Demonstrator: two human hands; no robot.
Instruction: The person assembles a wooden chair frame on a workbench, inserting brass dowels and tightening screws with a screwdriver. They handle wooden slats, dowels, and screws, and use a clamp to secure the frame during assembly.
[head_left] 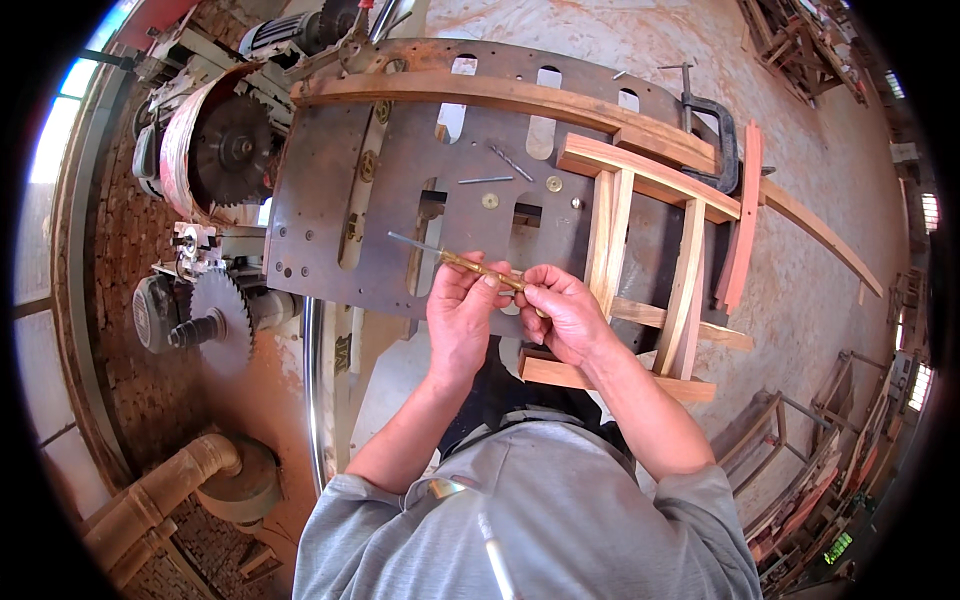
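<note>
In front of my chest, both hands hold a slim brass-coloured rod (457, 260) with a thin grey metal pin (410, 241) sticking out of its far left end. My left hand (460, 318) pinches its middle between thumb and fingers. Close beside it, my right hand (567, 318) is closed round the near right end, where the fingers hide part of it. Beyond my hands on the dark metal table (320, 200) lie a twist drill bit (512, 162), a thin metal rod (485, 180) and two round brass-coloured discs, one nearer (490, 201) and one farther (554, 184).
A wooden frame (685, 285) lies at the right, by a C-clamp (738, 140). A long curved wooden piece (450, 92) runs along the table's far side. Left of the table stand two toothed circular saw blades, one upper (232, 150) and one lower (222, 310).
</note>
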